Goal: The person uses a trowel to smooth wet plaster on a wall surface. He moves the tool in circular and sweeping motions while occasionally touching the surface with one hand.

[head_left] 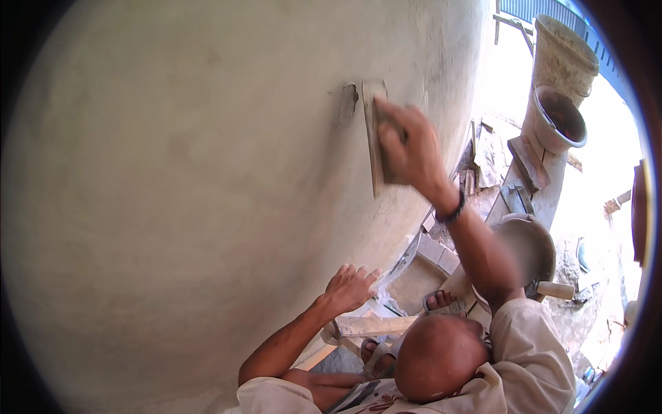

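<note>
A plastered wall [193,159], grey-beige and smoothed, fills the left and middle of the view. My right hand [414,152], wearing a dark bracelet, grips a long, flat plastering float [373,138] held against the wall. The hand covers the float's handle. Just left of the float's upper end is a small rough-edged recess [348,103] in the plaster. Lower down, my left hand [350,288] lies with fingers stretched out near the wall's lower part, holding nothing. Whether its fingertips press on the wall is hard to tell.
On a plank at the right stand a tall stained bucket [562,55] and a smaller bucket [560,121]. Nearer is a round basin [548,241] with a wooden-handled tool [556,290] at its rim. A timber piece [376,326] lies by my feet; rubble and bricks [438,254] lie below.
</note>
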{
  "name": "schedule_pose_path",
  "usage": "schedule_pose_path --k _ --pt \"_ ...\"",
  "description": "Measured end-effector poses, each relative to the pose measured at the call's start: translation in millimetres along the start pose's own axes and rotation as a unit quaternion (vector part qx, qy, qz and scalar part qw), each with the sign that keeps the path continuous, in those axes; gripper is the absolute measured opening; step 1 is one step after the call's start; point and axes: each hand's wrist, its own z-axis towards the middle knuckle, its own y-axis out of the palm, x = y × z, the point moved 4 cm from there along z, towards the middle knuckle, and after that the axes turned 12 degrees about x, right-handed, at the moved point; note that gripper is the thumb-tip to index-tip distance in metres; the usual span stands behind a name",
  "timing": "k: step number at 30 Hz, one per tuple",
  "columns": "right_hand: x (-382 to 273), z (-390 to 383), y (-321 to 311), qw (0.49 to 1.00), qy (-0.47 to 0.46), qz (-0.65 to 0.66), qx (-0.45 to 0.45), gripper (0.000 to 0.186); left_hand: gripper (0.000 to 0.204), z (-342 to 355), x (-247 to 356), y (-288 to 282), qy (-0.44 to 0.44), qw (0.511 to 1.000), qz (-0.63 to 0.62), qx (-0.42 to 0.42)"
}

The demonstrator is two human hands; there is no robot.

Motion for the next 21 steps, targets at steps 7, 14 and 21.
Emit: schedule_pose_path --k 7,14,21 --pt "0 -58 32 0.982 0.004 0.003 -0.188 0.04 0.057 2 -2 10 -0.003 1.0 -0.01 -0.015" --pt "-8 32 -11 0.998 -0.067 -0.011 -0.02 0.041 0.058 8 8 4 0.017 1.0 -0.01 0.0" --pt "-9 -34 24 0.975 -0.015 -0.015 -0.22 0.04 0.058 3 1 15 -0.005 0.999 -0.005 -0.031"
